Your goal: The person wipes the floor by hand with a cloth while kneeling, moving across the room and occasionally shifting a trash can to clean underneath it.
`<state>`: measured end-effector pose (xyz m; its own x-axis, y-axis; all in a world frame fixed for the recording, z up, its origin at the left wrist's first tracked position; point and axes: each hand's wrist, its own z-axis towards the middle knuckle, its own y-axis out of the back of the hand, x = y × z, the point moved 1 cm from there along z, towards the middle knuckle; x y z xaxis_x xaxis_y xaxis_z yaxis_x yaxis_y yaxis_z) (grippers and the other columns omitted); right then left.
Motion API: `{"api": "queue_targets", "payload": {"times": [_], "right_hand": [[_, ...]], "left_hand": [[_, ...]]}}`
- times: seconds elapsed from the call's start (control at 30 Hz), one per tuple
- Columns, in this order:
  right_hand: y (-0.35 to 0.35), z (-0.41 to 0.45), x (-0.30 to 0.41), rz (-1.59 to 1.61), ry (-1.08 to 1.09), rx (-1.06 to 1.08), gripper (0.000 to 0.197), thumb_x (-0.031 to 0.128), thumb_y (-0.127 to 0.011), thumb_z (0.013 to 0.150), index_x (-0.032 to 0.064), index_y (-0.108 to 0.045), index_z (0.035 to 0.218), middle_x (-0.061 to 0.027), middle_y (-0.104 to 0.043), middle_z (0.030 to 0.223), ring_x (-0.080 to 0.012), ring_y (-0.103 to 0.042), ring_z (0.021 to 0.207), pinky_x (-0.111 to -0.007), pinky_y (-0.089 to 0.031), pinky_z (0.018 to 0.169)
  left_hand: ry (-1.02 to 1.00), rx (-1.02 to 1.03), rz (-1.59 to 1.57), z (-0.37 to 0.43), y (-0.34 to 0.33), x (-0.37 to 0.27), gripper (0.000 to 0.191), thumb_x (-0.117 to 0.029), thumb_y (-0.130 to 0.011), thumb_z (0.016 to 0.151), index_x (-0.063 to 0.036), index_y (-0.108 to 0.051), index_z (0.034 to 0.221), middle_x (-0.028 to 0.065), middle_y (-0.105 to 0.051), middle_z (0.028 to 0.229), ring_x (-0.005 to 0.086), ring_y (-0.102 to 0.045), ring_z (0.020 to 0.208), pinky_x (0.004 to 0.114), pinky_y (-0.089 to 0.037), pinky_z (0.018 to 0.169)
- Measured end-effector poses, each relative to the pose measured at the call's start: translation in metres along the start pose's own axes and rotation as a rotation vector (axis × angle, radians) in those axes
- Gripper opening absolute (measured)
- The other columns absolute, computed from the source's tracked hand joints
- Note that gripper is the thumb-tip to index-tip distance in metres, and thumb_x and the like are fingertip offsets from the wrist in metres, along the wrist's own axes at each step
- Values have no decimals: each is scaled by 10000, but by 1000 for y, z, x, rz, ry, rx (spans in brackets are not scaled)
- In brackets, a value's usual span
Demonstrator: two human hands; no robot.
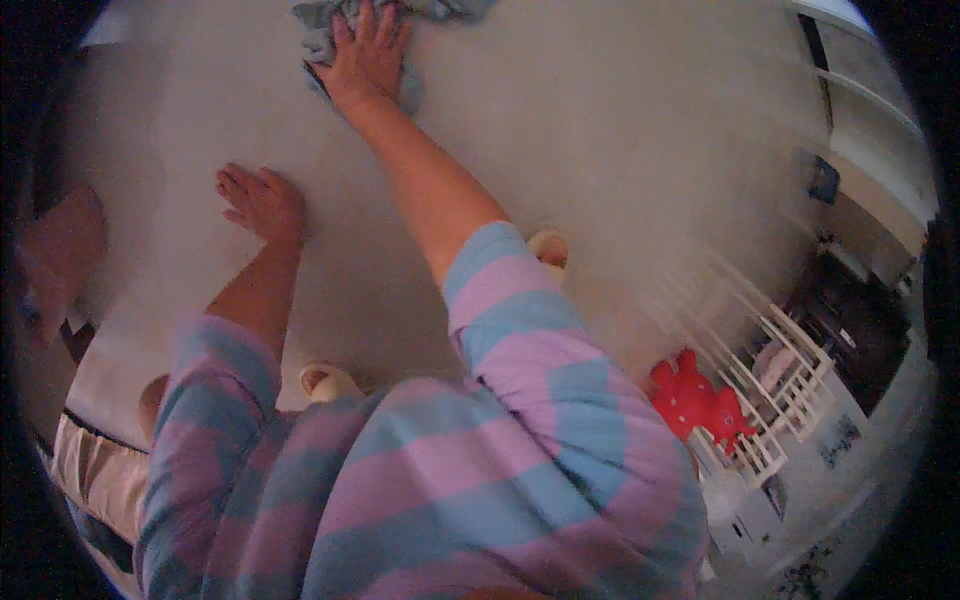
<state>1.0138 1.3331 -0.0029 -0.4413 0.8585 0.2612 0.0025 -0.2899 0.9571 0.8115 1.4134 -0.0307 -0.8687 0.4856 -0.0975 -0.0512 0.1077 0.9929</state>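
Note:
My right hand (pixel 369 64) presses down, fingers spread, on a crumpled grey-blue cloth (pixel 319 37) at the top of the head view. The cloth lies on a pale, smooth floor (pixel 480 150) and runs on to the right past my fingertips. Lower and to the left, my left hand (pixel 262 202) rests on the floor with its fingers a little apart and nothing in it. Pale slippers (pixel 330 382) show on my feet below, between and beside my arms.
To the lower right stands a white slatted rack (pixel 799 367), with a red plush toy (pixel 694 401) against it. Dark furniture (pixel 855 322) is behind the rack. A beige fabric item (pixel 101 472) lies at the lower left, and a brownish rounded object (pixel 67 247) is at the left edge.

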Motion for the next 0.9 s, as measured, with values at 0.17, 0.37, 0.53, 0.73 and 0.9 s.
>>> {"api": "queue_targets", "payload": {"times": [0.17,0.37,0.53,0.73,0.9], "right_hand": [[7,-13,-19,105,234,104,747,507,-705,637,260,-444,1292,-76,-306,1401,-374,-242,1289,-581,-176,1037],[99,-98,-210,-164,287,350,964,477,-796,497,253,-372,1334,-75,-237,1420,-374,-192,1306,-532,-195,1044],[130,-173,-232,-215,173,522,1139,580,-769,465,195,-248,1401,-191,-119,1451,-458,-98,1311,-580,-116,1053],[63,-163,-105,-119,79,397,1012,658,-679,558,173,-325,1373,-177,-148,1449,-470,-107,1305,-605,-98,1046],[44,-9,-37,32,-33,-5,833,551,-680,648,166,-400,1331,-155,-265,1401,-393,-203,1300,-525,-180,1055]], "left_hand": [[-19,-63,-16,6,-15,11,600,-370,-307,920,-42,-194,1409,134,-161,1479,293,-119,1372,528,-118,1067],[-38,-100,-89,7,4,14,596,-380,-308,916,-58,-210,1408,133,-165,1477,293,-118,1371,528,-110,1069],[-20,-119,-123,8,7,15,597,-369,-322,909,-63,-208,1409,125,-172,1478,282,-127,1370,528,-107,1068],[61,72,233,15,3,12,594,-338,-354,906,-58,-208,1408,118,-177,1480,257,-143,1370,516,-159,1056],[-43,-70,63,6,5,23,574,-322,-327,924,-52,-193,1412,105,-173,1483,261,-130,1374,522,-167,1049]]}}
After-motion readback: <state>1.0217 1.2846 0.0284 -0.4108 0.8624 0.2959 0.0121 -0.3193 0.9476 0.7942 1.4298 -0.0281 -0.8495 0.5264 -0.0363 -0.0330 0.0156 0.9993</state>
